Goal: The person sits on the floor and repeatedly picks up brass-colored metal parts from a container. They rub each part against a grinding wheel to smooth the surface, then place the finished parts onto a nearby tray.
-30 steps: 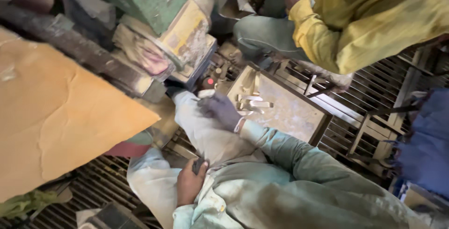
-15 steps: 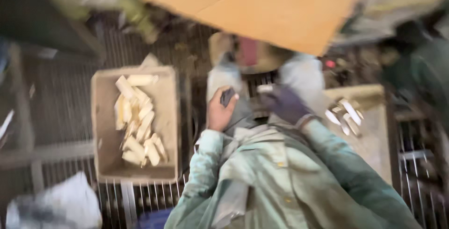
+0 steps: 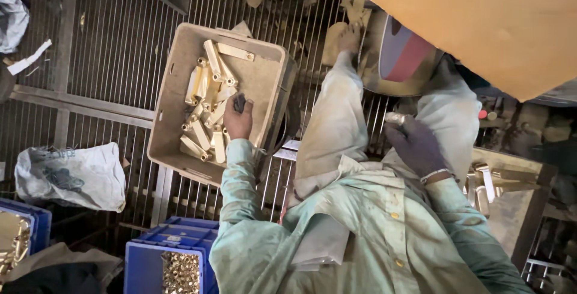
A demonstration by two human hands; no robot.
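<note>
Left hand (image 3: 238, 120) reaches brass pieces (image 3: 207, 105) (tubular, dusty) in tray (image 3: 264, 72).

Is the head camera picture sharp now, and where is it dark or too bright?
Head view: mostly sharp; brass pieces in the tan tray by the left hand read clearly. The cardboard sheet is bright and flat; the right edge beyond the right hand falls into shadow.

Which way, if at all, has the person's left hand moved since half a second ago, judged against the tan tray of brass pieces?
Yes. The left hand has gone from the lap out over the tan tray, now reaching among the brass pieces.
</note>
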